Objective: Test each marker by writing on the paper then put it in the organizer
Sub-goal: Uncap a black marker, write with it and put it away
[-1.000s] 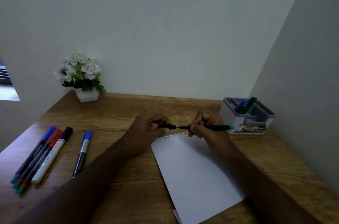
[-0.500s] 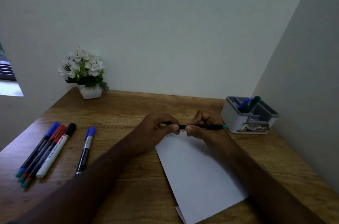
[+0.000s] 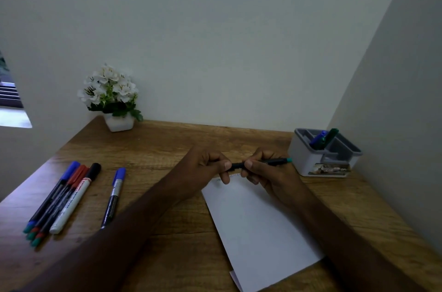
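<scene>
Wooden desk [image 3: 167, 148] set into a corner between pale walls. On the far left, against the back wall, a small white pot of white flowers [image 3: 112, 98]. Along the near left edge, a tight cluster of markers [image 3: 64, 198] lying side by side, caps in blue, red and black, with a single blue-capped marker [image 3: 114, 196] lying just beside them. In the middle, toward the near edge, a white sheet of paper [image 3: 258, 227] lying flat and slightly askew. At the far right, a grey-and-white organizer [image 3: 320, 162] standing close to the side wall.
</scene>
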`<move>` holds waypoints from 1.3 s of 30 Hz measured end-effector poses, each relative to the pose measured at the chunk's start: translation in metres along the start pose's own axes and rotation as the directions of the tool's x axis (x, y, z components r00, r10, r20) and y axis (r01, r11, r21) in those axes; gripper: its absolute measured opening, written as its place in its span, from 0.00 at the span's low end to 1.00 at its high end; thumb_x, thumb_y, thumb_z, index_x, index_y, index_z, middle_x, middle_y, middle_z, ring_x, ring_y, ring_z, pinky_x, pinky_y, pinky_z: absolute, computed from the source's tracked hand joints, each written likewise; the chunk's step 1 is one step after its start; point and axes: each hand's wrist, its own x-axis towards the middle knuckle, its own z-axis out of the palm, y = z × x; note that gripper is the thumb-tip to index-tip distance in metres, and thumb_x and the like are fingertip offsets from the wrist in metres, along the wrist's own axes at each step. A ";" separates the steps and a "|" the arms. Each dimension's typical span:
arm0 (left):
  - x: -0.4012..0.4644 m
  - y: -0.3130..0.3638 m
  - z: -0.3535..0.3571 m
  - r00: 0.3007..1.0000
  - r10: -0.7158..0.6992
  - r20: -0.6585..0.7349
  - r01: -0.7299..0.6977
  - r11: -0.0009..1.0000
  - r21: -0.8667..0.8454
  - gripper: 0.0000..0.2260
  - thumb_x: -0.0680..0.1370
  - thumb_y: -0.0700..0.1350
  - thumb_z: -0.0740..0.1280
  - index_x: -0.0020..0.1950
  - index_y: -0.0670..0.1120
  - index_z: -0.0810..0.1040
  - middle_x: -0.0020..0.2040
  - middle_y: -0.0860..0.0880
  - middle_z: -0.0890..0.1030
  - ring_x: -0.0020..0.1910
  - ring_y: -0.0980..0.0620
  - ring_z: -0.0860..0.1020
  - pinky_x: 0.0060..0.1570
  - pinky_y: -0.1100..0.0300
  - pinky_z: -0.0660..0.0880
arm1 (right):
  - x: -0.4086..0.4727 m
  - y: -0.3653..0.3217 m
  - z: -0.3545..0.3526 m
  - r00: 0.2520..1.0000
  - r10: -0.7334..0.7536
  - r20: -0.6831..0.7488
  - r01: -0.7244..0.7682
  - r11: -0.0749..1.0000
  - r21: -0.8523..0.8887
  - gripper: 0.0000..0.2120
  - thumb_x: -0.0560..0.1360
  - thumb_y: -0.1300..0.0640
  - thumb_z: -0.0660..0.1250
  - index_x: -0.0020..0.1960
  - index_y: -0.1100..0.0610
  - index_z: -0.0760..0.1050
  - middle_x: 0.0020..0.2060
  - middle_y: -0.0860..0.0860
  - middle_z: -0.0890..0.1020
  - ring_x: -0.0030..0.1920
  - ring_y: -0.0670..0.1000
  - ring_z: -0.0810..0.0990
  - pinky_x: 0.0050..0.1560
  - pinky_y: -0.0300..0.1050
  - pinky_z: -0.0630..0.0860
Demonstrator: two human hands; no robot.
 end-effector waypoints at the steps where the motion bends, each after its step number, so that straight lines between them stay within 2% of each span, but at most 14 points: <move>1: 0.000 0.000 0.000 1.000 0.001 0.011 -0.001 1.000 0.001 0.13 0.80 0.38 0.65 0.38 0.38 0.83 0.37 0.43 0.84 0.42 0.37 0.79 0.52 0.46 0.74 | 0.000 0.000 0.000 1.000 -0.005 0.006 0.005 1.000 -0.017 0.06 0.71 0.60 0.73 0.39 0.63 0.81 0.33 0.61 0.82 0.30 0.53 0.73 0.31 0.44 0.69; 3: 0.000 -0.002 0.001 1.000 0.006 0.026 -0.006 1.000 0.011 0.13 0.80 0.37 0.64 0.38 0.38 0.83 0.37 0.44 0.84 0.40 0.42 0.79 0.48 0.50 0.75 | -0.001 0.000 0.001 1.000 -0.006 0.014 0.006 0.999 -0.039 0.07 0.71 0.59 0.73 0.40 0.63 0.81 0.34 0.61 0.83 0.30 0.53 0.73 0.31 0.43 0.70; 6: -0.001 -0.005 0.003 0.999 0.018 0.038 -0.018 1.000 -0.003 0.13 0.80 0.37 0.64 0.38 0.40 0.84 0.36 0.48 0.84 0.37 0.55 0.79 0.42 0.65 0.72 | -0.002 0.002 -0.002 0.999 -0.004 0.032 0.004 1.000 -0.021 0.07 0.72 0.59 0.74 0.41 0.63 0.81 0.35 0.61 0.83 0.31 0.54 0.74 0.32 0.44 0.72; 10: 0.001 -0.005 0.009 0.999 0.027 0.045 -0.025 0.999 -0.034 0.11 0.80 0.41 0.64 0.43 0.43 0.85 0.39 0.48 0.86 0.40 0.52 0.81 0.40 0.63 0.73 | -0.002 0.002 0.000 1.000 -0.019 0.000 0.019 0.998 -0.059 0.09 0.70 0.55 0.78 0.41 0.59 0.81 0.36 0.59 0.82 0.33 0.54 0.76 0.35 0.45 0.74; 12: 0.002 -0.002 0.015 1.000 0.016 0.019 -0.014 0.996 -0.092 0.10 0.80 0.43 0.64 0.45 0.45 0.85 0.41 0.49 0.86 0.41 0.54 0.83 0.39 0.65 0.74 | -0.001 0.002 0.005 0.998 -0.055 -0.020 0.054 0.997 -0.062 0.06 0.70 0.57 0.78 0.44 0.57 0.83 0.37 0.56 0.82 0.36 0.54 0.78 0.36 0.45 0.75; 16: 0.003 0.003 0.022 0.995 -0.018 -0.095 0.002 0.987 -0.159 0.10 0.80 0.44 0.65 0.46 0.47 0.86 0.42 0.48 0.87 0.40 0.56 0.84 0.37 0.70 0.74 | 0.001 0.000 0.005 0.995 -0.065 -0.072 0.057 0.993 -0.108 0.08 0.76 0.64 0.70 0.53 0.58 0.84 0.46 0.54 0.86 0.45 0.54 0.81 0.45 0.43 0.78; 19: 0.008 0.005 0.026 0.986 -0.028 -0.165 0.019 0.998 -0.057 0.14 0.81 0.50 0.62 0.45 0.47 0.86 0.42 0.52 0.86 0.40 0.61 0.82 0.38 0.73 0.72 | 0.002 -0.010 -0.002 0.983 -0.096 -0.157 0.070 0.984 -0.163 0.09 0.81 0.63 0.63 0.58 0.63 0.79 0.53 0.56 0.85 0.55 0.54 0.83 0.52 0.43 0.79; 22: 0.017 0.006 0.027 0.978 -0.089 -0.187 0.096 0.995 0.028 0.18 0.81 0.54 0.60 0.43 0.46 0.86 0.45 0.55 0.86 0.49 0.64 0.81 0.49 0.67 0.72 | 0.002 -0.029 -0.011 0.936 -0.178 -0.303 0.093 0.957 -0.275 0.09 0.83 0.65 0.58 0.58 0.62 0.76 0.45 0.56 0.83 0.47 0.52 0.82 0.46 0.45 0.76; 25: 0.031 0.011 0.029 0.992 -0.079 -0.103 0.097 0.977 0.190 0.18 0.81 0.54 0.60 0.43 0.47 0.85 0.44 0.55 0.86 0.49 0.65 0.80 0.51 0.65 0.72 | 0.003 -0.056 -0.023 0.865 -0.364 -0.347 0.098 0.799 -0.594 0.11 0.83 0.62 0.59 0.62 0.56 0.76 0.37 0.48 0.76 0.37 0.45 0.74 0.40 0.40 0.70; 27: 0.044 0.019 0.031 0.999 -0.029 -0.042 0.041 0.944 0.327 0.17 0.81 0.53 0.61 0.41 0.48 0.85 0.43 0.55 0.85 0.46 0.63 0.80 0.51 0.63 0.74 | 0.007 -0.080 -0.036 0.830 -0.465 -0.310 0.068 0.634 -0.770 0.13 0.80 0.61 0.63 0.65 0.55 0.74 0.35 0.47 0.78 0.35 0.45 0.75 0.38 0.39 0.71; 29: 0.057 0.025 0.035 1.000 0.017 0.023 -0.025 0.918 0.396 0.15 0.81 0.51 0.62 0.41 0.48 0.84 0.41 0.54 0.85 0.44 0.61 0.81 0.49 0.62 0.75 | 0.014 -0.109 -0.055 0.824 -0.466 -0.322 -0.049 0.508 -0.860 0.12 0.77 0.59 0.66 0.60 0.54 0.74 0.33 0.48 0.80 0.34 0.45 0.78 0.36 0.40 0.74; 32: 0.075 0.032 0.045 0.994 0.044 0.096 -0.085 0.874 0.479 0.14 0.80 0.51 0.64 0.40 0.47 0.83 0.40 0.53 0.85 0.40 0.59 0.80 0.44 0.61 0.74 | 0.025 -0.148 -0.087 0.876 -0.324 -0.357 -0.254 0.319 -0.913 0.06 0.75 0.57 0.68 0.50 0.54 0.82 0.38 0.50 0.84 0.33 0.46 0.80 0.33 0.41 0.77; 35: 0.090 0.038 0.054 0.989 0.055 0.135 -0.118 0.849 0.514 0.13 0.79 0.51 0.64 0.41 0.46 0.83 0.39 0.53 0.85 0.37 0.60 0.80 0.39 0.63 0.72 | 0.035 -0.166 -0.106 0.930 -0.118 -0.348 -0.330 0.149 -0.932 0.06 0.73 0.58 0.69 0.46 0.55 0.85 0.41 0.51 0.86 0.31 0.43 0.76 0.29 0.36 0.70; 39: 0.102 0.045 0.067 0.985 0.046 0.168 -0.130 0.836 0.532 0.13 0.79 0.51 0.64 0.44 0.45 0.84 0.41 0.51 0.85 0.40 0.56 0.81 0.44 0.58 0.76 | 0.044 -0.157 -0.114 0.927 0.038 -0.372 -0.374 0.071 -0.925 0.07 0.71 0.59 0.71 0.47 0.59 0.85 0.43 0.55 0.86 0.40 0.50 0.83 0.42 0.44 0.81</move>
